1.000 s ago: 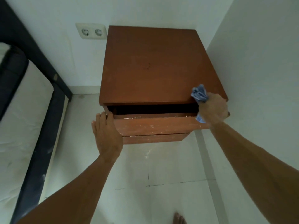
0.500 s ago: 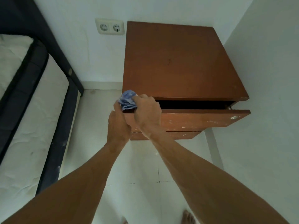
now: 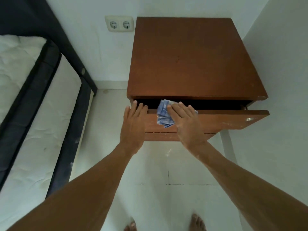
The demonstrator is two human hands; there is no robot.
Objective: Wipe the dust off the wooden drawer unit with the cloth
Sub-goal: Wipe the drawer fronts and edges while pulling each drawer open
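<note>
The wooden drawer unit (image 3: 191, 60) stands in the corner, reddish brown, with its top drawer (image 3: 225, 120) pulled partly out. A crumpled blue cloth (image 3: 163, 115) lies on the top edge and front of that drawer. My right hand (image 3: 186, 120) presses flat on the cloth, fingers spread over it. My left hand (image 3: 134, 119) rests flat on the drawer's left end, fingertips over its top edge, holding nothing. A second drawer front (image 3: 160, 136) shows below.
A bed with a white mattress (image 3: 33, 130) and dark frame (image 3: 70, 134) runs along the left. A double wall socket (image 3: 119, 24) sits left of the unit. White walls close in behind and on the right. My bare feet (image 3: 197, 222) stand on white tiles.
My right hand swept the cloth from the drawer's right end to its left end, then back toward the middle and flattened on it. My left hand stayed at the left end.
</note>
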